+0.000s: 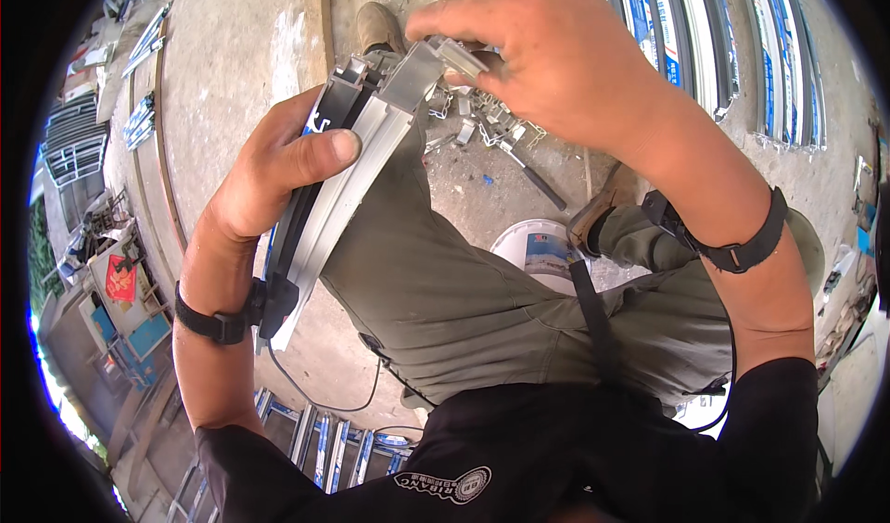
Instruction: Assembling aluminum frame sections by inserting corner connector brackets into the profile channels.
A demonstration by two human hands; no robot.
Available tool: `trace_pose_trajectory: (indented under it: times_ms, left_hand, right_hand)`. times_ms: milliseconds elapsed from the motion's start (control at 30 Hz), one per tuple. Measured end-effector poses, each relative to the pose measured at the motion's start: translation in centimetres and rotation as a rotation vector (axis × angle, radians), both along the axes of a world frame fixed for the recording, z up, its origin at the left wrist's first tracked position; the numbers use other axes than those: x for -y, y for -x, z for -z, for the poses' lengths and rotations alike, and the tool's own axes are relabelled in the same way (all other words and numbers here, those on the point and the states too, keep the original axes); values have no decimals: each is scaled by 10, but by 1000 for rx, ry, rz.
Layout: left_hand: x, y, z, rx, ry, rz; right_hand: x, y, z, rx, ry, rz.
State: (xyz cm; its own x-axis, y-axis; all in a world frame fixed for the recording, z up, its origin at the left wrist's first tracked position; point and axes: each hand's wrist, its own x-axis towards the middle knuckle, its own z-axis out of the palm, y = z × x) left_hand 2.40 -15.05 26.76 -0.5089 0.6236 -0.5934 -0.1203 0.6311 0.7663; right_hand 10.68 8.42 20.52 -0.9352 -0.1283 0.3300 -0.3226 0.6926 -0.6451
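Observation:
My left hand [278,161] is wrapped round a long silver and black aluminium profile [357,166], its thumb pressed on top. The profile leans upright along my left thigh, its cut end pointing up and away from me. At that end sits a small silver metal corner bracket [459,59], pinched between the thumb and fingers of my right hand [565,50]. The bracket touches the top of the profile; how deep it sits inside, I cannot tell. The back of my right hand hides part of its fingertips.
A hammer [536,180] lies on the concrete beside a pile of loose metal brackets [477,120]. A white bucket [533,245] is between my legs. Bundled profiles [681,31] and another bundle [788,69] lie at far right. Metal frames [338,449] lie at lower left.

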Motion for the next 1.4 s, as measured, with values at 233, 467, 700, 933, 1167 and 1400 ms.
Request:
trace_pose_trajectory:
  times_ms: [233,467,700,933,1167,1400]
  left_hand:
    - [-4,-11,-13,-75,14,-8]
    - [-5,-25,-10,-281,7,-29]
    - [-2,-31,0,-390,-12,-5]
    - [11,-24,-9,-367,35,-171]
    - [12,-45,0,-247,121,-339]
    - [21,-36,3,-327,258,-444]
  right_hand:
    - [-29,2,-2,44,228,-278]
    - [-21,-7,-9,19,340,-220]
    - [13,-9,10,-235,132,-180]
    - [-28,7,82,510,153,131]
    - [-9,-43,262,1092,-413,116]
    - [29,-24,325,1175,-342,268]
